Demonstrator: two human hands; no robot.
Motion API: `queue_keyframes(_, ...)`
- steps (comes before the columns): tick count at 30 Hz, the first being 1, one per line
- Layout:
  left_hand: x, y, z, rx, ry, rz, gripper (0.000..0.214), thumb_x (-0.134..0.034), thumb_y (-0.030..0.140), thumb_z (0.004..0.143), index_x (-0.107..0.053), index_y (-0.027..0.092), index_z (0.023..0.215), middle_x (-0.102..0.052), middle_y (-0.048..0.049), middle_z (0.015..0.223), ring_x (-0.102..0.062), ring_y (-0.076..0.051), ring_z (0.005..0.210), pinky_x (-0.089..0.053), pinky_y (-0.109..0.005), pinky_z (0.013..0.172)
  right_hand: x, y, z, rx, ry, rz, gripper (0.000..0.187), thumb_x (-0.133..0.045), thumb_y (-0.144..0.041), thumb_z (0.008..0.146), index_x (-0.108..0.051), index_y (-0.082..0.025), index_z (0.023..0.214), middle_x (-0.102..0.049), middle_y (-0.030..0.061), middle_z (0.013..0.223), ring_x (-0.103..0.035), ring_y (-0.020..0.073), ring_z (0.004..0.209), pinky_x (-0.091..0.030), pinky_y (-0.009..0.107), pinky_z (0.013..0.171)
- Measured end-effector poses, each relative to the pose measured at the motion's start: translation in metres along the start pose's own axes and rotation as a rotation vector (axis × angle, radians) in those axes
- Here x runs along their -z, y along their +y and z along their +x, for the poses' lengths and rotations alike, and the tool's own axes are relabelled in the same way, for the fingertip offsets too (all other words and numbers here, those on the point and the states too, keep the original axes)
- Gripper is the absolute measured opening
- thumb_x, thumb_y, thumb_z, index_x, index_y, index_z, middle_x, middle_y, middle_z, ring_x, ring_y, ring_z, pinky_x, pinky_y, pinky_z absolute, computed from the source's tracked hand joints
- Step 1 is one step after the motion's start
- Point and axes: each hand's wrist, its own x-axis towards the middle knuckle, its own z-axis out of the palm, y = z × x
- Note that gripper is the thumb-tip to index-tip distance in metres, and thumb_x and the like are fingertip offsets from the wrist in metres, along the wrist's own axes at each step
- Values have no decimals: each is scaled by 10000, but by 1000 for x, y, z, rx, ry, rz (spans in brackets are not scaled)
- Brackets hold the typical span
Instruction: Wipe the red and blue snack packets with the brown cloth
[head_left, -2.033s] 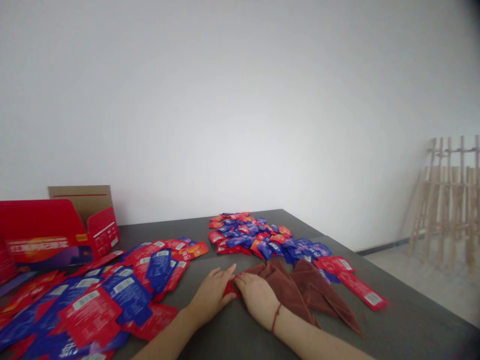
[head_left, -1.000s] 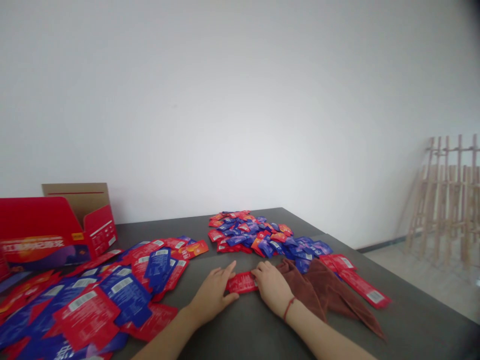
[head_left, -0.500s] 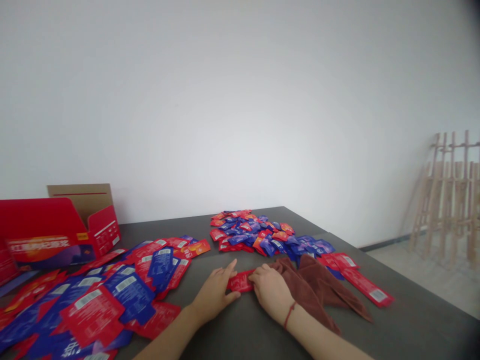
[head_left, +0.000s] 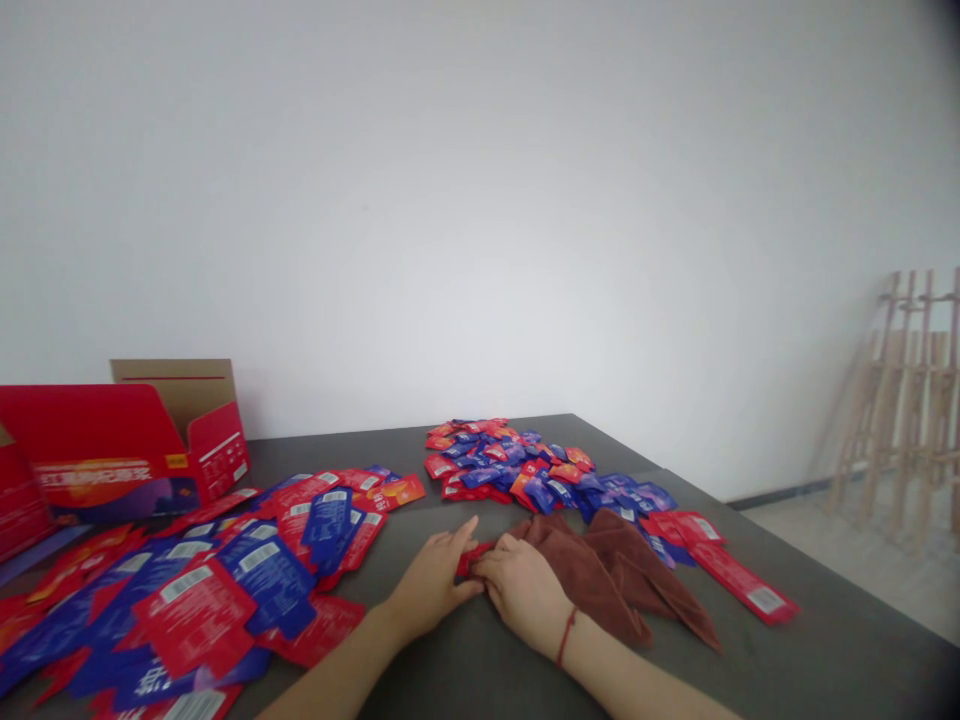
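Note:
My left hand and my right hand sit close together on the dark table top. Between them, a small red foil packet shows only at its left end, and my right hand covers the rest. Both hands appear to pinch it. A folded brown towel lies against my right hand, its edge touching the fingers. A red thread bracelet circles my right wrist.
A heap of small red and blue sachets lies at the far side of the table. Flat red and blue printed packets spread over the left side, before an open red cardboard box. Loose red strips lie right, with a wooden rack on the floor.
My right hand has slid left over the red packet, hiding most of it. The hands are closer together, and the brown towel now lies against my right hand.

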Motion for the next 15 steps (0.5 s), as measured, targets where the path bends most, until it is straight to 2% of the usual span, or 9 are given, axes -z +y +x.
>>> queue_keyframes(4, 2, 2, 0, 35, -24, -6, 833, -676, 260, 786, -206, 223, 1474, -595, -83, 1293, -480, -249, 1237, -268, -436, 1073, 3, 14, -5, -182, 11, -106, 267, -432, -136, 892, -692, -192, 869, -712, 67, 901, -529, 228, 873, -348, 331, 750)
queue_keyframes(7, 2, 3, 1, 57, -32, -2, 826, -680, 276, 786, -222, 213, 1470, -601, -80, 1287, -471, -248, 1245, -266, -423, 1074, 4, 22, -1, -234, 27, -122, 289, -418, -128, 893, -700, -182, 859, -713, 91, 882, -536, 244, 896, -350, 347, 771)
queue_keyframes(10, 1, 1, 2, 52, -15, -7, 821, -686, 264, 777, -239, 210, 1464, -600, -79, 1287, -474, -250, 1238, -277, -417, 1066, 3, 21, 6, -174, 18, -90, 276, -433, -143, 897, -700, -212, 889, -717, 56, 907, -547, 222, 933, -354, 332, 811)
queue_keyframes(15, -3, -3, 2, 13, 7, -17, 822, -691, 244, 766, -248, 216, 1459, -608, -68, 1270, -492, -244, 1211, -307, -407, 1048, -2, 17, 11, 48, 4, 81, 270, -437, -150, 893, -687, -209, 974, -694, 45, 1062, -570, 174, 1012, -374, 282, 885)
